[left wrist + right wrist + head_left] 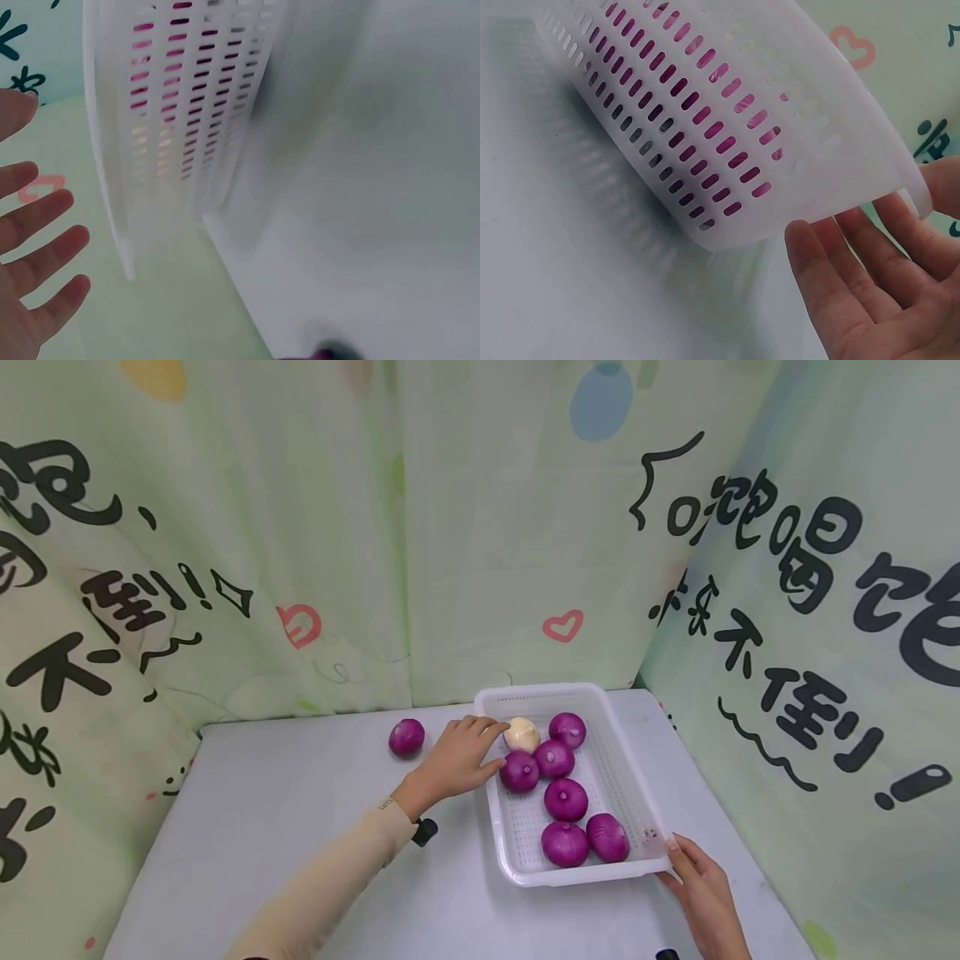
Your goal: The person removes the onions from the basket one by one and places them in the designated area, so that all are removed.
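A white perforated plastic basket (630,793) stands on the right part of the table, with several purple onions (566,799) and one pale onion (522,735) inside. My right hand (701,881) grips its near right corner; in the right wrist view the thumb lies over the rim and the fingers are below it. By the far left side of the basket is my left hand (463,752), its fingers spread and reaching over the rim near the pale onion. The left wrist view shows these fingers (45,262) holding nothing. Whether they touch the rim I cannot tell.
One purple onion (407,737) lies on the white table (300,810) left of the basket, toward the back. Pale green printed curtains (480,527) enclose the table at the back and on both sides.
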`<move>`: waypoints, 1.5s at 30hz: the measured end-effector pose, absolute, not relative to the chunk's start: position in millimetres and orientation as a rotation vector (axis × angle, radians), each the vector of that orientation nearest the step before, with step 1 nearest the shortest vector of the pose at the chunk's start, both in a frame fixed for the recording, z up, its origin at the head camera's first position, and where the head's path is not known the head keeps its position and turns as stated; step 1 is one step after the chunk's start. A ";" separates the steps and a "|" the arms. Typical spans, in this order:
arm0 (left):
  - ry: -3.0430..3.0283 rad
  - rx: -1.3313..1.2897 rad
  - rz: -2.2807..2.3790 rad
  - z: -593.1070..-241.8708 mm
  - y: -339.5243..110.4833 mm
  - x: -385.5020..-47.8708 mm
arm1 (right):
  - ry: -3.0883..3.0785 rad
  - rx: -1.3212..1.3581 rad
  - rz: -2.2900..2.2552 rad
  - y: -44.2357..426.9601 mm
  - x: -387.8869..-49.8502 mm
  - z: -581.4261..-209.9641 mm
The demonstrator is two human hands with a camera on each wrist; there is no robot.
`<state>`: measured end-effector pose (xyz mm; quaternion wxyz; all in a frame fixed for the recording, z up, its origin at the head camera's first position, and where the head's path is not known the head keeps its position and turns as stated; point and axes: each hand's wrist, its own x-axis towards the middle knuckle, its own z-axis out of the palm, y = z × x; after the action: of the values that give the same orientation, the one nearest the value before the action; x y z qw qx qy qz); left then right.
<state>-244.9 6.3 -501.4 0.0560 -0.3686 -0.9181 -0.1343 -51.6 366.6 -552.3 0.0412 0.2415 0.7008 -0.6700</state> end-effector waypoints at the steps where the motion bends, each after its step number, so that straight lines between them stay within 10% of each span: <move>1: -2.788 -1.133 -0.399 -502.3 9.9 -245.0 | 2.146 0.735 -2.058 366.9 -51.4 -552.2; 45: -3.088 -1.060 0.034 -531.6 77.9 -257.9 | 2.115 0.603 -2.259 369.7 -48.2 -555.8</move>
<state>-257.9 77.9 -531.6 -0.0616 -0.3239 -0.9440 0.0104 -48.2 369.7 -555.8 -0.0052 0.1912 0.6708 -0.7165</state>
